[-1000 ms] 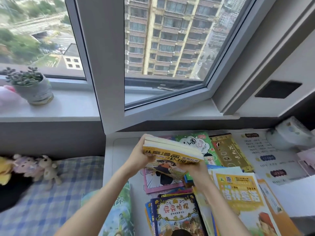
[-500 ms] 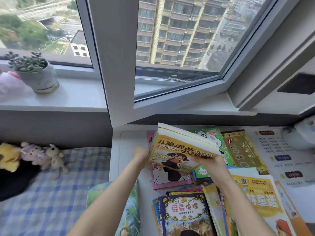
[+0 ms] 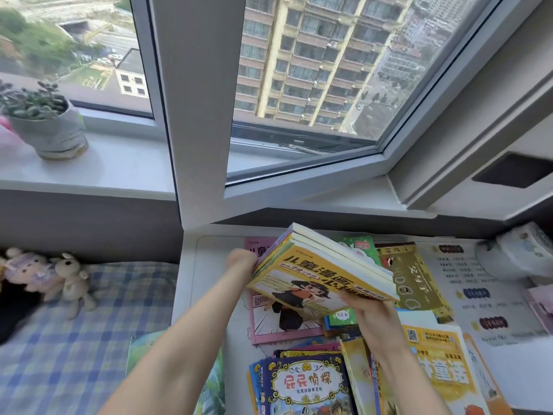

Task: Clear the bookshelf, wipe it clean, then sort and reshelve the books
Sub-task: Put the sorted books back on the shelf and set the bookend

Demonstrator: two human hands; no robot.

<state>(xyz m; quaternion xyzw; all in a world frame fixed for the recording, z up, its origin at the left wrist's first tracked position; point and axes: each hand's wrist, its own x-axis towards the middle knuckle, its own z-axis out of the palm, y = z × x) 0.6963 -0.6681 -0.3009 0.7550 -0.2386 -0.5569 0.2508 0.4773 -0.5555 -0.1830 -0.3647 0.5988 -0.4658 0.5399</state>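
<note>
Books point(image 3: 323, 277), a small stack with a yellow cartoon cover turned toward us, sit tilted in the air above the white desk point(image 3: 203, 253), over other books lying flat (a pink book point(image 3: 269, 329) directly below). Our right hand point(image 3: 372, 314) grips the stack's near right corner, thumb curled onto the cover, fingers beneath. Our left hand point(image 3: 241, 262) meets the spine edge; its fingers are hidden behind the stack, so we cannot tell how they hold. A potted succulent point(image 3: 45, 127) stands on the windowsill point(image 3: 119, 169), well apart from the desk.
</note>
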